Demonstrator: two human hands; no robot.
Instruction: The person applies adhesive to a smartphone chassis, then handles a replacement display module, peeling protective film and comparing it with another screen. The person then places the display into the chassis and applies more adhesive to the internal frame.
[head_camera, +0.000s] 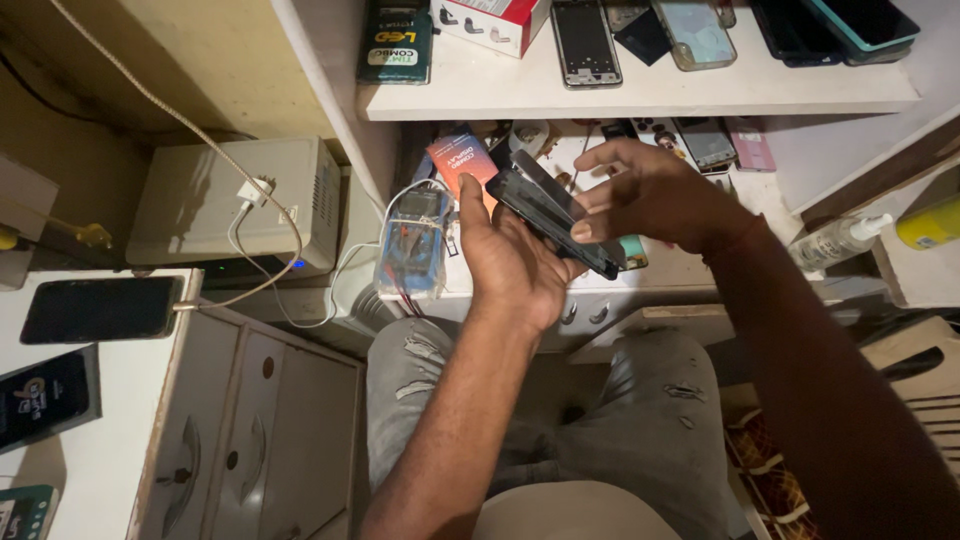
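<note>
below the white shelf (640, 100): dark phone (555, 208) held in two hands.
left hand (515, 262) cups it from beneath; right hand (650, 195) pinches its upper edge. risk: phone is tilted over the lap, so a slackened pinch lets it slide.

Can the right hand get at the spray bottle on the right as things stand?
Probably not at once: the right hand is on the dark phone that the left hand also holds. The spray bottle lies beyond the right wrist with nothing between, so once freed, likely yes.
</note>
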